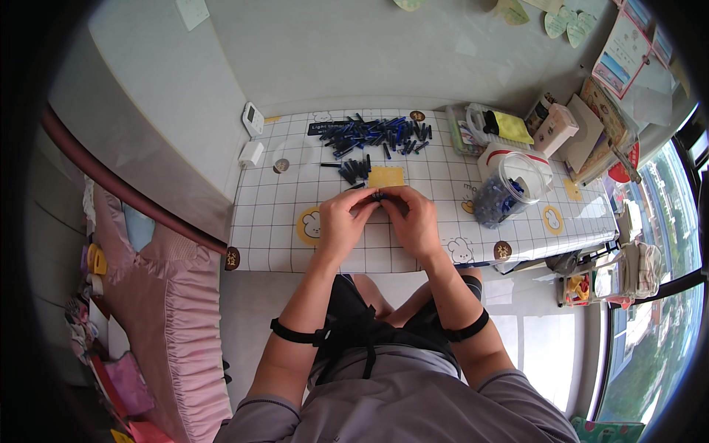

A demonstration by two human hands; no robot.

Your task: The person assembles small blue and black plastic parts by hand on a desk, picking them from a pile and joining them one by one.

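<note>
My left hand (pixel 345 218) and my right hand (pixel 413 221) meet over the near part of the table. Their fingertips are pinched together on a small dark piece (pixel 378 197), mostly hidden by the fingers. Just beyond them lies a small group of short black tubes (pixel 355 170), like ink cartridges. Farther back spreads a larger heap of black and dark blue tubes (pixel 377 136). To the right, a clear plastic jar (pixel 509 190) leans with its mouth showing, partly filled with similar blue pieces.
A white grid-patterned cloth covers the table (pixel 281 251). At the back right stand a clear bin (pixel 463 135) with a yellow-and-black item (pixel 509 127), a pink box (pixel 554 130) and upright boards. A white clock-like device (pixel 252 119) sits by the left wall. A pink-covered bed (pixel 188 317) lies left.
</note>
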